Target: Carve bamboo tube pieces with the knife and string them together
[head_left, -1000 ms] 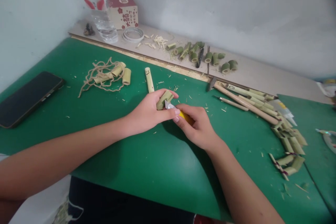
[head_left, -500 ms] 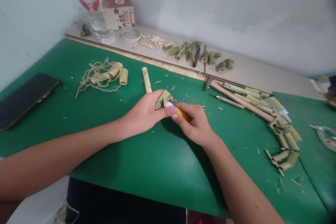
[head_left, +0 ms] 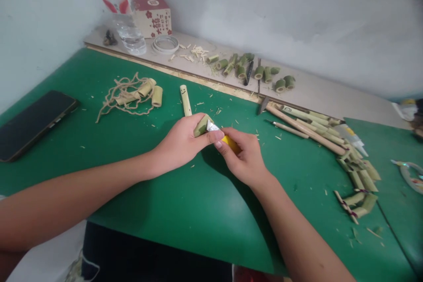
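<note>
A bamboo piece is gripped in the left hand, on the near side of the face-marked stick; its long axis is slanted, far end pointed away and rightward. Just right of it, a yellow cutter is clasped by the right hand. Twine is strewn left of the stick.

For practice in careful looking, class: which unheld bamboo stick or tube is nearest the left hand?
The slim stick bearing a drawn smiling face, just beyond the left hand; the tubes by the twine, and all others, lie farther off.
</note>
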Demonstrator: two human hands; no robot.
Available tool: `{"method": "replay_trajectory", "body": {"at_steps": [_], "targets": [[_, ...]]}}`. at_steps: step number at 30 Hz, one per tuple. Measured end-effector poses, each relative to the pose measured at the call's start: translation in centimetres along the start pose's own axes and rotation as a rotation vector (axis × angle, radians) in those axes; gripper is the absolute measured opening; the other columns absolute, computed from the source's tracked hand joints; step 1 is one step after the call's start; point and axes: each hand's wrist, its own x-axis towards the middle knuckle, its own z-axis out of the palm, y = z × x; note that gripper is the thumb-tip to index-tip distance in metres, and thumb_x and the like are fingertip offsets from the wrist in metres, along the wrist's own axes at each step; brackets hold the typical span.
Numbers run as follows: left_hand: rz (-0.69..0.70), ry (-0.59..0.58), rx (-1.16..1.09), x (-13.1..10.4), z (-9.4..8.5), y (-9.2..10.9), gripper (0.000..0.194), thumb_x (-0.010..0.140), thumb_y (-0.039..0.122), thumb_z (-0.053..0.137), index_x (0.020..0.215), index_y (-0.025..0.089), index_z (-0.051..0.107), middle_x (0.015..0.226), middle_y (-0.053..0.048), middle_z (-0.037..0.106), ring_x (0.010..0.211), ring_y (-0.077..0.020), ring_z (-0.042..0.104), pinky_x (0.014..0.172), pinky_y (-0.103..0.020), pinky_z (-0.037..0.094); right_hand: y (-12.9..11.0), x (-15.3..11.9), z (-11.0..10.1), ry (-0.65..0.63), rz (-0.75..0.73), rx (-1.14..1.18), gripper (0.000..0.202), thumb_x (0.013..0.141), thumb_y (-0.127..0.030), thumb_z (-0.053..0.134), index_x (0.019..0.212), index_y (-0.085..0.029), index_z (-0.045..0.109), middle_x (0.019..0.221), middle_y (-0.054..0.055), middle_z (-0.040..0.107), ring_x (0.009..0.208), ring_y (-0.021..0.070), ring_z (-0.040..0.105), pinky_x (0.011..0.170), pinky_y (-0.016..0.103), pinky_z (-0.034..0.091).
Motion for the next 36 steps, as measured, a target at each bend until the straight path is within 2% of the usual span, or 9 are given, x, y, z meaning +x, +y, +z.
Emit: {"method": "replay_trajectory", "body": {"at_steps": [5,10,16,22,29,36], "targets": [[-0.013,-0.017,-0.111,0.1,0.2,0.2,0.047,0.083,0.059,0.082,0.083,0.019,0.058,0.072,0.004,0.048,0.067,-0.0117,0.041,0.059,-0.026,0.034,-0.3,0.0,0.2,-0.01,0.019,0.068,0.034,0.104,-0.049,0.065,0.093,-0.018,0.071,0.063,-0.004,0.054,0.052,0.0103,0.041,0.052,0.026,0.031],[-0.031,-0.056,-0.22,0.1,0.2,1.1,0.048,0.074,0.056,0.087,0.087,0.019,0.059,0.074,0.005,0.05,0.067,-0.0114,0.044,0.062,-0.025,0.039,-0.8,0.2,-0.3,-0.114,0.048,0.178,0.036,0.105,-0.05,0.064,0.09,-0.018,0.07,0.063,-0.005,0.048,0.053,0.0088,0.033,0.05,0.025,0.026],[-0.041,-0.128,-0.239,0.0,-0.2,1.6,0.043,0.074,0.048,0.088,0.093,0.018,0.063,0.074,0.005,0.053,0.067,-0.0113,0.047,0.063,-0.025,0.043,-1.0,0.4,-0.8,-0.198,0.06,0.257,0.039,0.104,-0.052,0.065,0.086,-0.018,0.067,0.062,-0.006,0.045,0.054,0.0086,0.032,0.05,0.026,0.022],[-0.037,-0.123,-0.181,0.1,-0.2,1.2,0.04,0.076,0.048,0.085,0.094,0.019,0.063,0.076,0.004,0.056,0.067,-0.0122,0.05,0.062,-0.026,0.044,-1.2,0.4,-0.7,-0.207,0.089,0.259,0.041,0.102,-0.055,0.068,0.082,-0.019,0.064,0.062,-0.006,0.041,0.055,0.0088,0.03,0.05,0.026,0.022],[-0.008,-0.125,-0.099,0.1,-0.3,0.3,0.034,0.085,0.048,0.08,0.093,0.02,0.061,0.077,0.004,0.056,0.067,-0.0121,0.048,0.059,-0.025,0.039,-1.1,0.4,-0.7,-0.212,0.094,0.186,0.045,0.104,-0.056,0.064,0.078,-0.02,0.056,0.062,-0.006,0.04,0.055,0.0095,0.031,0.051,0.026,0.023],[0.021,-0.143,0.105,0.2,-1.1,0.5,0.043,0.089,0.059,0.076,0.087,0.022,0.053,0.076,0.004,0.054,0.068,-0.0137,0.046,0.059,-0.028,0.035,-0.7,0.3,-0.9,-0.203,0.101,0.14,0.042,0.104,-0.054,0.065,0.08,-0.02,0.059,0.062,-0.006,0.043,0.054,0.0096,0.032,0.051,0.026,0.024]]}}
